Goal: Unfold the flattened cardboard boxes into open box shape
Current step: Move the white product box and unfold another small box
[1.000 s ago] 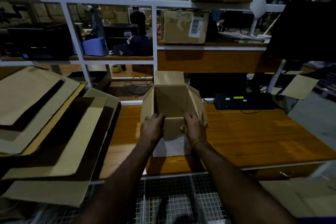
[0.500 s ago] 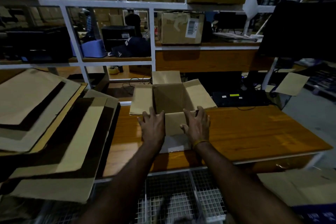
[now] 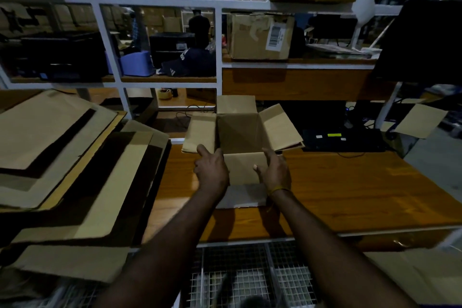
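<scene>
1. Since the earlier frames, the two side flaps have been folded outward from upright to splayed, and both hands have been slid from the near flap's middle to its outer edges.
2. At the centre of the frame the cardboard box (image 3: 240,142) is seen standing open on the wooden bench (image 3: 350,192), with its far flap upright, its left and right flaps spread, and its near flap bent down toward the viewer.
3. The left hand (image 3: 211,170) is laid against the near left corner with fingers straight, the index finger reaching onto the left flap; nothing is grasped by it.
4. The right hand (image 3: 275,170) is rested at the near right corner with fingers extended and the thumb on the near flap; nothing is clasped, only pressed.
5. The box is judged light and stiff along its panels but weak at the creases, so it could be slid or tipped by a careless push.
6. It is best taken by the walls near the corners, where flaps cannot buckle.
7. More flattened cardboard (image 3: 75,170) is stacked at the left of the frame, still to be opened.
</scene>
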Tool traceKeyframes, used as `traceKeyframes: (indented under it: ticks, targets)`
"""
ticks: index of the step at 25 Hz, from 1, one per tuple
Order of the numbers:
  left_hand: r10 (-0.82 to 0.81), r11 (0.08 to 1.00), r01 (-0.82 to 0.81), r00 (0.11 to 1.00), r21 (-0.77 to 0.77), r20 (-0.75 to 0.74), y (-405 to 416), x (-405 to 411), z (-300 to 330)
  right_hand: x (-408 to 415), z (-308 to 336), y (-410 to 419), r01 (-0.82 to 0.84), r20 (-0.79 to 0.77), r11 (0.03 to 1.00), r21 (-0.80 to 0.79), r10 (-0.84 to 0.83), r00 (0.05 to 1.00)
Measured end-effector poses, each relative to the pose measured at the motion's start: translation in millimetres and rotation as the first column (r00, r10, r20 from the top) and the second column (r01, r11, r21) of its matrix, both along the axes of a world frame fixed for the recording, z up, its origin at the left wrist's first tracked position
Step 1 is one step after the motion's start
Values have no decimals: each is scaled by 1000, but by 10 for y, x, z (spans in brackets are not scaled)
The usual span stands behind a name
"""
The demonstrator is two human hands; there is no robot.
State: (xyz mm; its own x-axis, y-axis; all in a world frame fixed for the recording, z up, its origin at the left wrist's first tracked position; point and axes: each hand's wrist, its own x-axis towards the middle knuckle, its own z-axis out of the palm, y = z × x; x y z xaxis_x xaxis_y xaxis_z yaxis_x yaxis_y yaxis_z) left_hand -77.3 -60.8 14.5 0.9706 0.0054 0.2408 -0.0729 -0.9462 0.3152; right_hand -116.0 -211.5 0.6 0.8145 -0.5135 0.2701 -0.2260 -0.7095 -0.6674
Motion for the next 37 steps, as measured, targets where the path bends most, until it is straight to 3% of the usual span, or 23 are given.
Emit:
traceKeyframes:
  ticks: [3,8,12,17,22,27,33,37]
  targets:
    - [27,999,-27,1000,-40,-1,7,260,-97,145,-29,-11,-15,-1,1000,6,15,1000]
    - [-110,979,111,994,-173,18,-98,509,-189,415,-80,-130,-77,33,996,50,75,997]
    - [-125,974,96,983,-204,-132,-139,636,-56,524,-71,-131,-87,57,994,63,83,995]
    - [-48,985,4,967,-175,-250,-97,627,85,497,72,-25,-57,-54,996,64,61,997]
    - [-236,942,183,957,-280,-168,190,465,35,196,66,142,-51,-49,996,78,55,997]
    - [-309,922,247,933,-298,-185,455,160,77,-217,68,511,14,-20,994,106,-11,1000]
    - [-421,847,295,879,-442,-222,728,-199,80,-717,35,709,69,-111,992,101,-58,992]
    - [-429,846,299,873,-441,-232,886,-416,33,-954,6,890,94,-122,990,105,-81,989]
